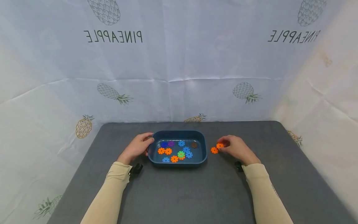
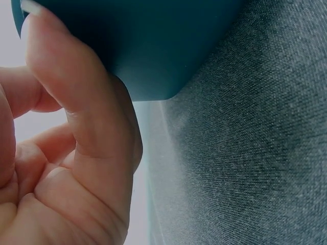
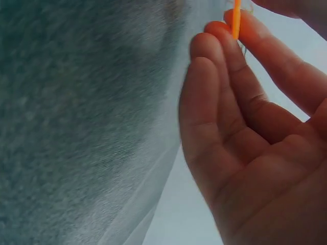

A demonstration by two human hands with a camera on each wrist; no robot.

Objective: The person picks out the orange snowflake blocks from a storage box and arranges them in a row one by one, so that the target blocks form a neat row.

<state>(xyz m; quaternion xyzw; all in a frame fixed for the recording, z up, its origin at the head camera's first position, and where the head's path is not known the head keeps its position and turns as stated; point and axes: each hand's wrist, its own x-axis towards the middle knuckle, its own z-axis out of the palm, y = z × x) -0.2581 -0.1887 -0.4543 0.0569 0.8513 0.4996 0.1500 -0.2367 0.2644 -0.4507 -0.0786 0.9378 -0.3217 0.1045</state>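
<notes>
A dark blue tray (image 1: 179, 165) with raised sides stands on the table. Notched interlocking plastic discs lie in it: dark blue, purple, light blue, brown, green and several orange. My left hand (image 1: 139, 145) grips the tray's left end, and in the left wrist view its thumb reaches up the tray wall (image 2: 148, 46). Right of the tray, my right hand (image 1: 236, 148) pinches an orange disc (image 1: 220, 145) by its edge. A second orange disc (image 1: 214, 150) adjoins it on the left; whether the two are joined I cannot tell. The right wrist view shows one orange disc (image 3: 236, 20) edge-on between the fingertips.
The dark grey table (image 1: 179, 196) reaches toward me and to both sides. A white pineapple-print cloth (image 1: 179, 62) hangs behind its far edge and along the sides. Dark wrist cameras sit at both wrists, below the cream sleeves (image 1: 112, 186).
</notes>
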